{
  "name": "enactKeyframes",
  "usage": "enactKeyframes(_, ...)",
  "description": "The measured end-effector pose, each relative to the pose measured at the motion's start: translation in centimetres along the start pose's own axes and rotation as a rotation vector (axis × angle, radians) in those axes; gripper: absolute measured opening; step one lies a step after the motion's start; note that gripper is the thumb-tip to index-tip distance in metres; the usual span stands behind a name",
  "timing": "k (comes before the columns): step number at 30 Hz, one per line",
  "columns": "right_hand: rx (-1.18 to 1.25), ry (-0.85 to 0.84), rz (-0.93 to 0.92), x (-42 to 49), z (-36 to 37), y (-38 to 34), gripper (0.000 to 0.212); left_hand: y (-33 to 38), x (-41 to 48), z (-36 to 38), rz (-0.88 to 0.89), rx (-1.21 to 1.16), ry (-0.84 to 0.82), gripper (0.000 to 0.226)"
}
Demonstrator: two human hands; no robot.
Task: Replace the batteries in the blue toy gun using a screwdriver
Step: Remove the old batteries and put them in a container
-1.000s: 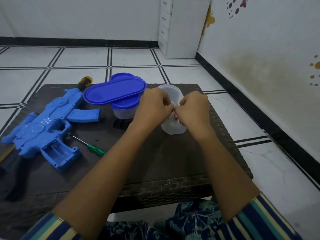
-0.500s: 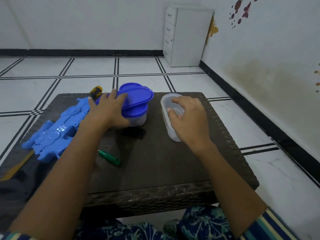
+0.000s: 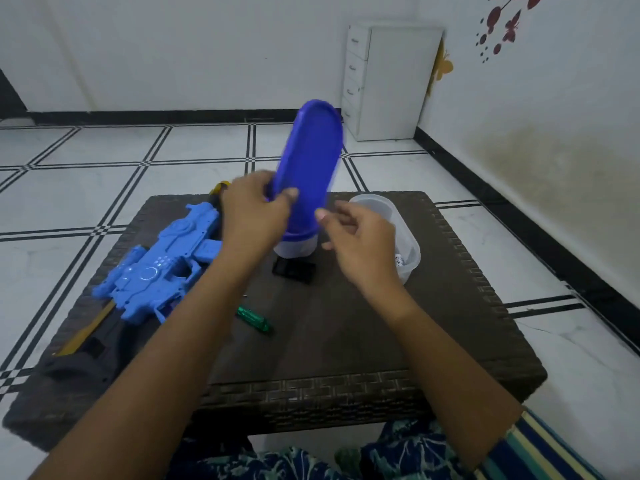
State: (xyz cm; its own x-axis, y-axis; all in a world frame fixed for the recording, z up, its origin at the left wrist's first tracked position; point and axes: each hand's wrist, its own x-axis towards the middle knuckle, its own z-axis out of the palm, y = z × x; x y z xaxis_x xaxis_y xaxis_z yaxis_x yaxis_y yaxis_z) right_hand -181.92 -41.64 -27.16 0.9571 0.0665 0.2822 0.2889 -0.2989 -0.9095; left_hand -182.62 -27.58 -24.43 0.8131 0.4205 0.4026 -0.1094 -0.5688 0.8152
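Blue lid upright at centre, pinched by left hand; right hand loose, empty; best levelled before capping clear tub.

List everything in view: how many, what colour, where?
toy gun: one, blue, table's left side
screwdriver: one, green handle, mid-table
large lid: one, blue, held up on end
small tub: one, clear with blue lid, below the large lid
open tub: one, clear, table's right side
flat piece: one, black, before the small tub
table: one, dark woven, on the tiled floor
drawer unit: one, white, far corner
left hand: one, pinches the large lid
right hand: one, beside the lid, nothing visibly held
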Motion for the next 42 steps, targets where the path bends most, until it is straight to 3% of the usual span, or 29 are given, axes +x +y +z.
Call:
enactKeyframes(3,0.182,0.182,0.154,1.0,-2.3,0.3,0.013,1.2,-1.9,2.9,-0.337,-0.486,-0.167,0.012)
enactKeyframes(6,0.110,0.288,0.213,1.8,-5.7,1.1,0.010,1.8,-3.2,4.8,-0.540,-0.679,-0.311,0.025)
enactKeyframes(9,0.053,0.243,0.210,1.7,-7.2,1.7,0.010,1.9,-3.6,5.8,-0.418,-0.438,-0.335,0.030)
enactKeyframes(13,0.066,0.227,0.260,1.6,-7.8,2.1,0.016,2.5,-3.3,6.8,-0.317,-0.327,-0.331,0.040)
enactKeyframes(16,-0.019,0.274,0.293,1.8,-8.7,3.0,0.012,2.0,-3.6,7.9,-0.129,0.040,-0.296,0.057)
enactKeyframes(19,-0.138,0.299,0.287,1.9,-9.1,3.9,0.009,1.3,-4.5,9.0,0.002,0.345,-0.261,0.057)
enactKeyframes(23,-0.287,0.279,0.211,1.8,-9.0,4.7,0.008,0.8,-5.3,10.2,0.087,0.489,-0.232,0.054)
enactKeyframes(25,-0.309,0.268,0.225,1.9,-9.0,5.0,0.006,0.6,-5.3,10.5,0.038,0.462,-0.245,0.055)
enactKeyframes(29,-0.191,0.219,0.401,2.1,-9.1,5.7,0.029,0.5,-5.6,11.1,-0.230,0.124,-0.366,0.058)
enactKeyframes(32,-0.044,0.214,0.511,2.2,-9.1,5.6,0.023,0.6,-5.8,11.7,-0.328,-0.005,-0.339,0.053)
enactKeyframes(35,-0.119,0.225,0.527,2.3,-8.9,5.2,0.025,0.8,-5.5,11.7,-0.458,-0.067,-0.356,0.046)
enactKeyframes(38,-0.172,0.181,0.585,2.6,-9.1,4.9,0.028,0.9,-4.6,10.9,-0.666,-0.152,-0.484,0.040)
enactKeyframes(40,-0.202,0.132,0.617,4.0,-9.5,4.1,0.025,1.6,-2.7,10.2,-0.662,-0.084,-0.476,0.037)
enactKeyframes(42,-0.263,0.103,0.595,5.9,-9.5,3.5,0.026,2.5,-0.3,10.1,-0.528,0.088,-0.363,0.042)
